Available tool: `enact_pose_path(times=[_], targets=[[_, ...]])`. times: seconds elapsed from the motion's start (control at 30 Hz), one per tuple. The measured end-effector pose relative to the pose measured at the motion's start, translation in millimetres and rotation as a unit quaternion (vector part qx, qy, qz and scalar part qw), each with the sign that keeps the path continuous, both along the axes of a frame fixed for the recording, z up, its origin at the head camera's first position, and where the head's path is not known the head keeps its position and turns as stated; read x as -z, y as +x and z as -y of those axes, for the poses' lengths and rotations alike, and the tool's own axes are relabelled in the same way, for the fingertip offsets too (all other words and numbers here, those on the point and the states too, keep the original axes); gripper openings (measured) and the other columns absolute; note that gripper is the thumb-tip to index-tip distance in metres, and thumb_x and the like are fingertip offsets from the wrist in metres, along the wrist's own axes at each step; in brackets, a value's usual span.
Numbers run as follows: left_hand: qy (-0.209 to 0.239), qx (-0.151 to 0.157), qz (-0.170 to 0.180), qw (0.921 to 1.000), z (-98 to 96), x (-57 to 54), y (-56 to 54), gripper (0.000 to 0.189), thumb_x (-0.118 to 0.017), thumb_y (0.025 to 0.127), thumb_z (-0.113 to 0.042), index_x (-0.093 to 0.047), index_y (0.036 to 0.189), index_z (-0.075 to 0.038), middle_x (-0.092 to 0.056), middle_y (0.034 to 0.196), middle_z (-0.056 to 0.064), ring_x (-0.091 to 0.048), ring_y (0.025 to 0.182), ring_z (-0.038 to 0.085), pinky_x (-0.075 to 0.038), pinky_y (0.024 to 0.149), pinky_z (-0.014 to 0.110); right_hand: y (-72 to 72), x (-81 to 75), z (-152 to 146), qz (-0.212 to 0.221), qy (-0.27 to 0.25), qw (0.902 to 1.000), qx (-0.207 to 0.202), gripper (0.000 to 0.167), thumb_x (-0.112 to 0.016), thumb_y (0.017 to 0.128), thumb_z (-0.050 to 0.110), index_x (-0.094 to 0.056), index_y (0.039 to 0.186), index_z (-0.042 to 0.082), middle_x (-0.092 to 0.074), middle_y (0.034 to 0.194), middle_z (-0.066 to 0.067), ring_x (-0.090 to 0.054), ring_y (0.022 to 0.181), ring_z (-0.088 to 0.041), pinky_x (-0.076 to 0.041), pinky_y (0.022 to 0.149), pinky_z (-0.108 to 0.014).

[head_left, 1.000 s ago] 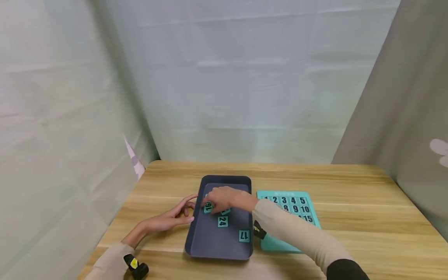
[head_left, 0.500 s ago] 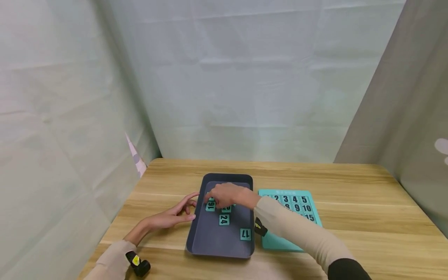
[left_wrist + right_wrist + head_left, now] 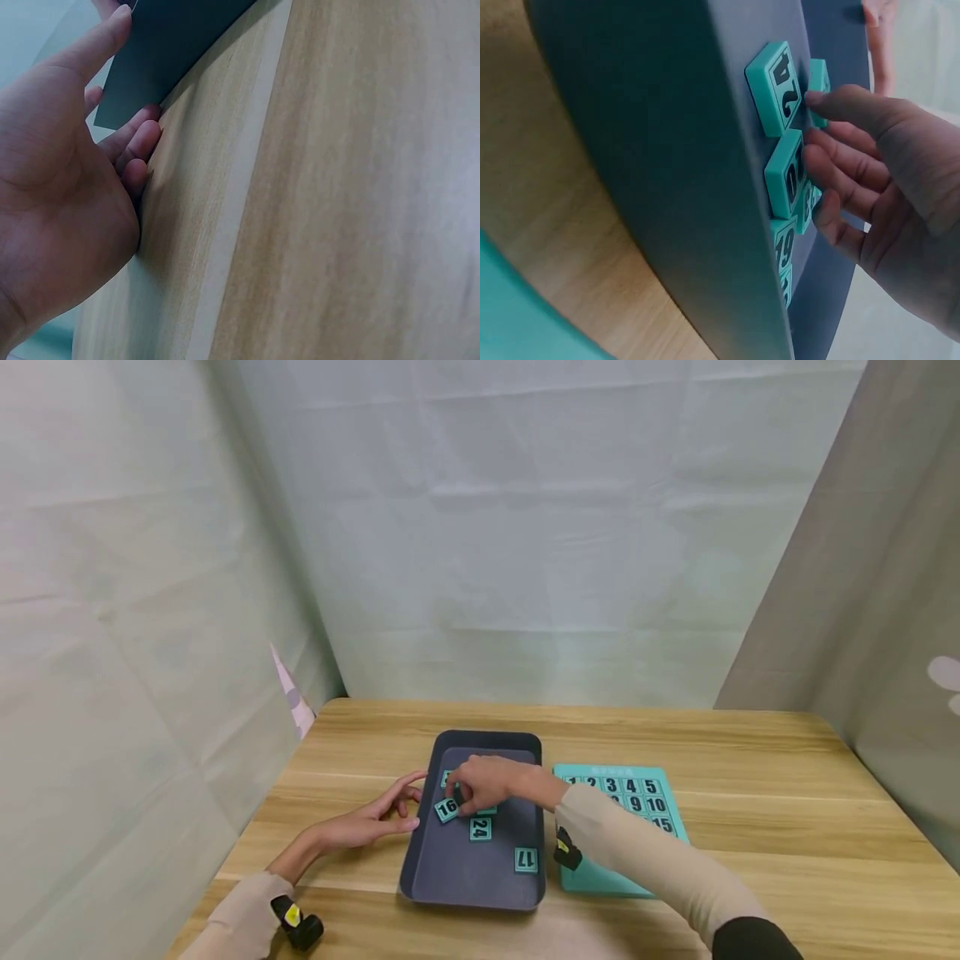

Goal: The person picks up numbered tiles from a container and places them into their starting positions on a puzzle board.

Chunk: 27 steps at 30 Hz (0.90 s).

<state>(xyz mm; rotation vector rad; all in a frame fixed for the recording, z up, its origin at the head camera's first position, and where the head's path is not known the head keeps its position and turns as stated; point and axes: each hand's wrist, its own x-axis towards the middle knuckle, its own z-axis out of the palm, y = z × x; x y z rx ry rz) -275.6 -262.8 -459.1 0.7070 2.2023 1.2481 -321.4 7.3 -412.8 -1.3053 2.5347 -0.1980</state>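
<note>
A teal number tile marked 16 (image 3: 446, 811) lies askew in the dark blue tray (image 3: 474, 893). My right hand (image 3: 489, 781) is over the tray, thumb and forefinger pinching that tile at its edge; in the right wrist view the thumb tip meets the tile's side (image 3: 819, 94). Tiles 24 (image 3: 480, 830) and 17 (image 3: 526, 860) lie nearer the front of the tray. More tiles, among them 19 (image 3: 784, 246), are partly hidden beneath the hand. My left hand (image 3: 363, 827) rests at the tray's left wall, thumb straight against it and fingers loose.
Right of the tray lies a teal number board (image 3: 603, 878), its upper rows filled with numbered tiles; my right forearm (image 3: 637, 852) covers part of it. Both stand on a wooden table (image 3: 787, 810), with a pale cloth curtain (image 3: 510, 543) behind.
Tile 16 has turned from lying sideways to nearly upright and come slightly toward the front. The right hand's fingers shifted with it. The left hand stays at the tray wall.
</note>
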Motion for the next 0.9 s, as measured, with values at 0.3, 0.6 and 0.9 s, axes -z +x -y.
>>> enact_pose_path(times=[0.3, 0.6, 0.9], targets=[[-0.002, -0.001, -0.006, 1.0000, -1.2, 0.9, -2.3, 0.073, -0.055, 0.107, -0.028, -0.009, 0.164, -0.029, -0.037, 0.144, 0.016, -0.040, 0.113, 0.024, -0.033, 0.090, 0.027, 6.0, -11.2, -29.5, 0.068, -0.131, 0.9880, -0.044, 0.027, -0.076, 0.093, 0.017, -0.069, 0.118, 0.007, -0.072, 0.082, -0.002, -0.058, 0.065, 0.005, -0.048, 0.067, -0.013], [-0.014, -0.009, 0.001, 0.9999, -5.4, 1.3, -5.6, 0.074, -0.057, 0.106, -0.031, -0.010, 0.164, -0.029, -0.037, 0.145, 0.014, -0.041, 0.115, 0.022, -0.033, 0.092, 0.026, 26.0, -27.4, -92.8, 0.112, -0.218, 0.9696, -0.006, 0.031, -0.075, 0.094, 0.022, -0.067, 0.120, 0.008, -0.070, 0.081, 0.004, -0.061, 0.071, 0.002, -0.052, 0.069, -0.020], [-0.016, -0.007, 0.001, 0.9998, -8.8, 2.6, -8.6, 0.074, -0.056, 0.106, -0.032, -0.010, 0.164, -0.030, -0.036, 0.145, 0.012, -0.040, 0.116, 0.023, -0.032, 0.094, 0.028, 55.5, -24.7, -170.8, 0.179, -0.284, 0.9398, 0.064, 0.031, -0.075, 0.093, 0.019, -0.066, 0.120, 0.007, -0.069, 0.077, -0.005, -0.056, 0.067, -0.002, -0.050, 0.064, -0.022]])
